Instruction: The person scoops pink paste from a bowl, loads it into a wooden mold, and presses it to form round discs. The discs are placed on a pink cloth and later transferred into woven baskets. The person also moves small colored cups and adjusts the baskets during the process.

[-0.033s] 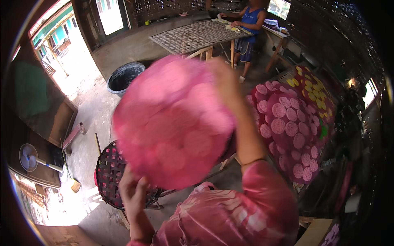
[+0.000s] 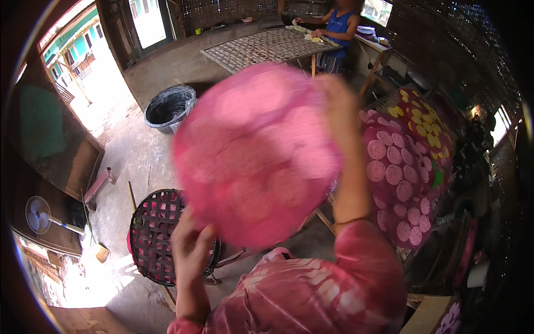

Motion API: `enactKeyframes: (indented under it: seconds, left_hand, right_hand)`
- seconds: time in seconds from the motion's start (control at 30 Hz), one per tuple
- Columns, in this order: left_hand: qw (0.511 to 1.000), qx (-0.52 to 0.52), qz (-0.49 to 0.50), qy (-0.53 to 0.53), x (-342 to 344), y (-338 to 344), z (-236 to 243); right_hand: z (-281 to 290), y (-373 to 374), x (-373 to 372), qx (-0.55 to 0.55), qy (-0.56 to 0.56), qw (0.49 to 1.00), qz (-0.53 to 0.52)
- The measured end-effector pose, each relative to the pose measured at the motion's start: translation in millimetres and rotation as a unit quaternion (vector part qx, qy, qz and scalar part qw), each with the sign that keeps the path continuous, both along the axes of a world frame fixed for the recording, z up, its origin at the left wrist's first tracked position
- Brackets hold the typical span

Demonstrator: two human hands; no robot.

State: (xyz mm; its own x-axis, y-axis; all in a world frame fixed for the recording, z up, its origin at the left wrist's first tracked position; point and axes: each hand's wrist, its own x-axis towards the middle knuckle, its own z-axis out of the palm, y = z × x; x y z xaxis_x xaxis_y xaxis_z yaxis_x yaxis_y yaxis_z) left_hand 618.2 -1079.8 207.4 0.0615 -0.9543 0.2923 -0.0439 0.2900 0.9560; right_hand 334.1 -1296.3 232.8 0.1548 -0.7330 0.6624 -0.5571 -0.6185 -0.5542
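Both my hands hold up a large round pink mesh tray (image 2: 239, 231), blurred by motion. Pale pink lacy discs (image 2: 253, 97), like round crackers, show on or through it. My left hand (image 2: 192, 242) grips the lower left rim, thumb on the near side. At the upper right rim is my right hand (image 2: 336, 97), smeared, its fingers mostly behind the tray. Below and left, close to my left hand, a dark woven basket (image 2: 156, 234) with an open lattice has pink pieces showing through its gaps.
On the right, dark red mesh sheets (image 2: 389, 192) carry pink and yellow discs. A black tub (image 2: 167, 108) stands on the floor beyond the tray. A person in blue (image 2: 339, 28) works at a slatted table (image 2: 250, 47) at the back. A fan (image 2: 39, 214) and broom (image 2: 102, 253) are left.
The pink tray has shifted right and slightly upward, with both my hands moving along on its rim. More of the woven basket now shows.
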Motion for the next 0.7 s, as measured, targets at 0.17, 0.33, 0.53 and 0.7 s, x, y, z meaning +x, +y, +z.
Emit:
enactKeyframes:
  seconds: [0.17,0.33,0.53,0.7]
  left_hand:
    - [0.967,-0.105,-0.226,-0.047,-89,-85,-1]
    - [0.979,-0.041,-0.191,-0.054,-58,-51,-77]
    - [0.979,0.108,0.145,-0.092,39,56,-178]
    - [0.906,0.151,0.394,0.001,89,144,-186]
  right_hand:
    - [30,99,-257,0.042,0.165,0.889,-0.425]
    - [-15,169,-289,0.119,0.301,0.745,-0.583]
    - [-133,56,-26,0.234,0.021,0.967,0.094]
    - [-183,77,235,0.199,0.102,0.867,0.445]
